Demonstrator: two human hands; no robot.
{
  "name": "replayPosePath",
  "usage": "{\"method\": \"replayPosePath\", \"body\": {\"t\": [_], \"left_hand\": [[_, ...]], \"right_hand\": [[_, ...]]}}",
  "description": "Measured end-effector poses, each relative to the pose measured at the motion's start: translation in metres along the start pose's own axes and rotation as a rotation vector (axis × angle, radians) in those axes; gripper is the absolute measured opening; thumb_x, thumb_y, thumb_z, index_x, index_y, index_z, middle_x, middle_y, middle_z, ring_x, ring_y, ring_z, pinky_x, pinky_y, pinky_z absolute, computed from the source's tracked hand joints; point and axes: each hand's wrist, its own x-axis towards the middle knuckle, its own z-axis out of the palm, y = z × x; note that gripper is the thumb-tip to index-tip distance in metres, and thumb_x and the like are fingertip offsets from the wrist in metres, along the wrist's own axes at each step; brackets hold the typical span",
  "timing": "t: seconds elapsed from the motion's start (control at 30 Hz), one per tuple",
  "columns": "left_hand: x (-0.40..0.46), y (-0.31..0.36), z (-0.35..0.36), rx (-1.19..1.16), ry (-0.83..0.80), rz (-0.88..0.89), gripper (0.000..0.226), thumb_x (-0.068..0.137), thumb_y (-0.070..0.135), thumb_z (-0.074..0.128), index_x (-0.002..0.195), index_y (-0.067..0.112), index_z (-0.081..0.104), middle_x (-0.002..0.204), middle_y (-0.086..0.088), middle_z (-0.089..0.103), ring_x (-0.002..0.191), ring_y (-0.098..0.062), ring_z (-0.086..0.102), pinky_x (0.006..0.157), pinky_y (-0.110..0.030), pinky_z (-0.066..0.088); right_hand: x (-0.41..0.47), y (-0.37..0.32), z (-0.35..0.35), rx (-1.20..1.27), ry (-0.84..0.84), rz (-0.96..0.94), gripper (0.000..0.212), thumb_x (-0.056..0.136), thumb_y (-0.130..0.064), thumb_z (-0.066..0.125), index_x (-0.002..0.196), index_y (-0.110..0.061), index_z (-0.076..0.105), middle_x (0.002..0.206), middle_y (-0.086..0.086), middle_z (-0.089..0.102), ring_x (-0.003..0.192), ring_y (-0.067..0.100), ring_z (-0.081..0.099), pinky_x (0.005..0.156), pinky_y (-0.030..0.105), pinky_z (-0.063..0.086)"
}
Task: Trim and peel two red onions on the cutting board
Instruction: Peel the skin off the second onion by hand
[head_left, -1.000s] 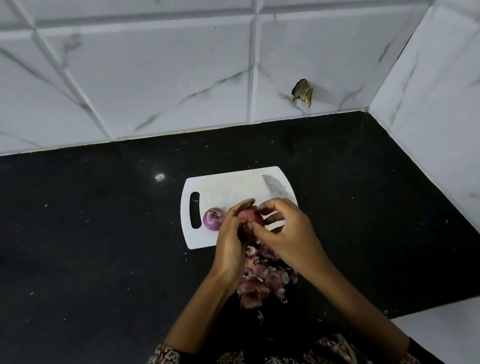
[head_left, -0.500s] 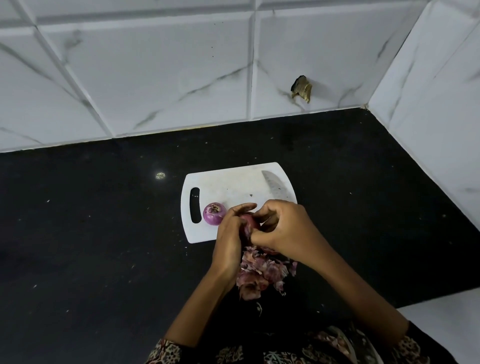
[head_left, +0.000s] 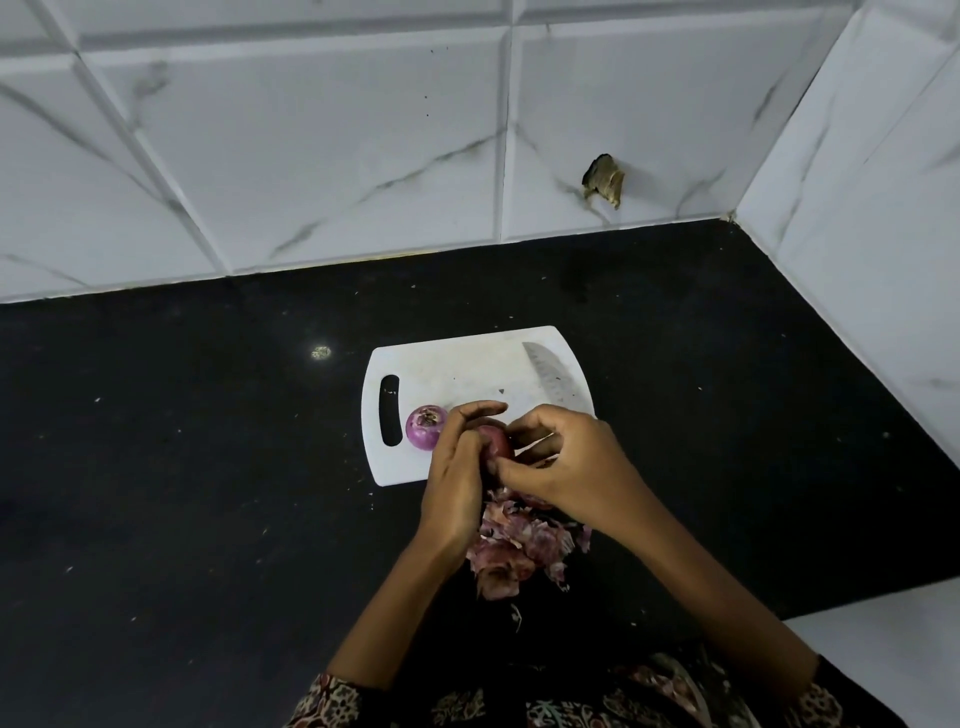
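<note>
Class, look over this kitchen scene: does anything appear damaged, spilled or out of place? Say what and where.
Two things. A broken hole gapes in the white wall tile behind the counter, with rough brownish material showing. Loose onion skins lie heaped on the black counter, off the cutting board.

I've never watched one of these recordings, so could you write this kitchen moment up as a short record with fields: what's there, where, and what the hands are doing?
setting: black countertop, white marble-look wall tiles
cutting board: white, handle slot at left
peeled onion: purple, sitting on the board near the slot
onion in hand: reddish, held above the board's near edge
left hand: holds that onion
right hand: fingers pinch at the onion, apparently peeling skin
knife: blade lying on the board's right side, handle hidden
onion skins: pile on the counter below the hands
</note>
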Motion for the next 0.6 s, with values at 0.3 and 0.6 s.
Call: {"method": "replayPosePath", "body": {"t": [0.3, 0.6], "left_hand": [[-0.001, -0.001, 0.002, 0.042, 0.005, 0.027, 0.038, 0.096, 0.004, 0.031, 0.109, 0.024, 0.061, 0.096, -0.009, 0.068, 0.089, -0.022, 0.066, 0.083, -0.042, 0.054], [0.011, 0.002, 0.004, -0.212, 0.066, -0.081, 0.029, 0.094, 0.012, 0.036, 0.103, 0.016, 0.064, 0.109, -0.013, 0.066, 0.097, -0.027, 0.066, 0.077, -0.037, 0.055]], "right_hand": [[0.005, 0.007, -0.002, -0.076, 0.075, -0.028, 0.007, 0.073, -0.008, 0.070, 0.079, -0.009, 0.072, 0.070, 0.000, 0.072, 0.065, 0.010, 0.068, 0.068, 0.030, 0.058], [0.002, 0.009, 0.004, 0.084, 0.085, -0.079, 0.022, 0.079, -0.021, 0.077, 0.098, -0.012, 0.070, 0.090, -0.006, 0.072, 0.084, 0.001, 0.068, 0.073, 0.019, 0.056]]}}
